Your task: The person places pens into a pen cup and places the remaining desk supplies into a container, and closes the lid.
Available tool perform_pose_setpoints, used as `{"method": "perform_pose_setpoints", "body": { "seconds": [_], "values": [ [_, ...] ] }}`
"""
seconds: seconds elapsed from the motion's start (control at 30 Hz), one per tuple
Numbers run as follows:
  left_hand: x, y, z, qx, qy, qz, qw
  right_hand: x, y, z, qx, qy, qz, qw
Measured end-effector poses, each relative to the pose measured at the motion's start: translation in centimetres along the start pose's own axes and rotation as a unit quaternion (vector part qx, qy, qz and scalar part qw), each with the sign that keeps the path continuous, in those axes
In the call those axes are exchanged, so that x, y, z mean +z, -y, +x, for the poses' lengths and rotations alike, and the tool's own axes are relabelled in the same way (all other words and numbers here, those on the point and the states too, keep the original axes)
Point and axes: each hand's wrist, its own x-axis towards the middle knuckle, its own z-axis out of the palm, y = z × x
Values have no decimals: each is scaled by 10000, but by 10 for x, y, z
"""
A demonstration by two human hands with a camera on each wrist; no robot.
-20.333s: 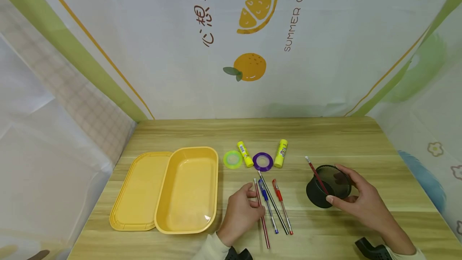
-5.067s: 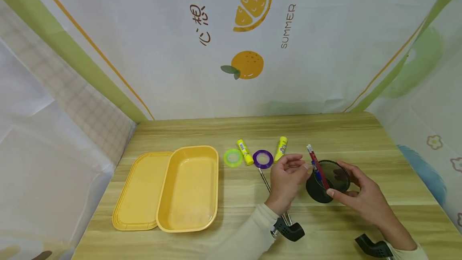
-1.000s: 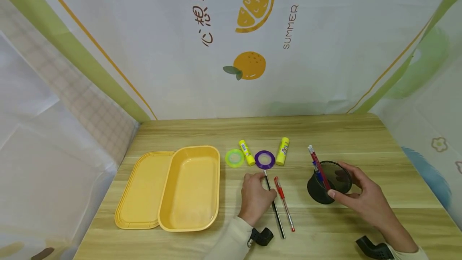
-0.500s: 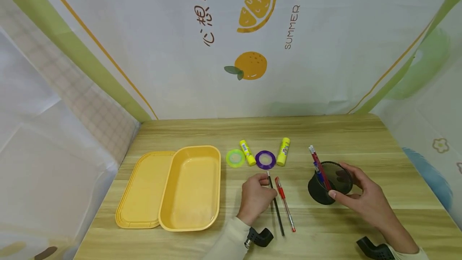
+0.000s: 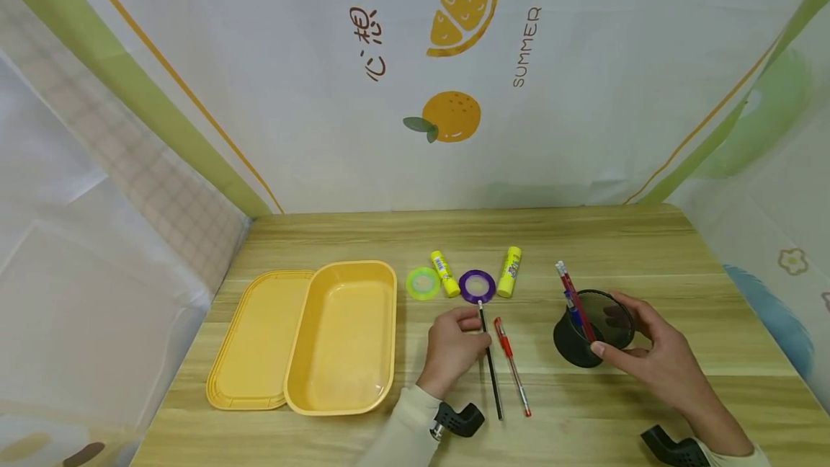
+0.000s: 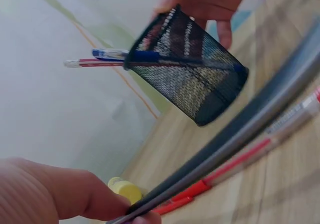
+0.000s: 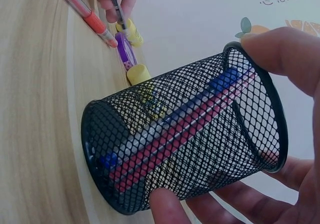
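My left hand (image 5: 452, 349) pinches a black pencil (image 5: 492, 373) with a white eraser end, between thumb and fingers near that end. In the left wrist view the pencil (image 6: 235, 129) slants across, above the table. My right hand (image 5: 661, 362) grips a black mesh pen holder (image 5: 577, 344), thumb on its rim, holding it tilted. Inside it lean two red pencils (image 7: 165, 156) and a blue pen (image 7: 222, 81). A red gel pen (image 5: 512, 366) lies on the table just right of the black pencil.
Behind lie two yellow glue sticks (image 5: 444, 274), a green tape roll (image 5: 423, 284) and a purple tape roll (image 5: 478, 272). A yellow box (image 5: 392, 337) stands left, overlapping its flat lid (image 5: 253, 352). A printed cloth (image 5: 551, 143) hangs behind the wooden table (image 5: 583, 236).
Since the oldest frame, a red pencil and the blue pen have gone from the table into the pen holder. Over the last second, my left hand has shifted the black pencil slightly.
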Motion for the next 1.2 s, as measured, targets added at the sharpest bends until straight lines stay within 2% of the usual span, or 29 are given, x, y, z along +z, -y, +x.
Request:
{"method": "perform_pose_setpoints", "body": {
  "seconds": [0.2, 0.43, 0.63, 1.07, 1.2],
  "values": [
    [-2, -7, -1, -164, 225, -850, 9960, -1, -1, -1, 0, 11, 46, 10000],
    [-3, -14, 3, -230, 326, -1750, 9838, -2, -2, 1, 55, 18, -44, 10000],
    [-3, -23, 3, -123, 426, -2222, 9740, -2, -3, 1, 12, 13, -65, 10000],
    [-4, -49, 0, 319, 292, -2997, 9530, -3, 0, 1, 16, 38, -74, 10000],
    [-2, -57, -2, 457, 234, -3102, 9493, -2, 0, 1, 7, 41, -62, 10000]
  ]
}}
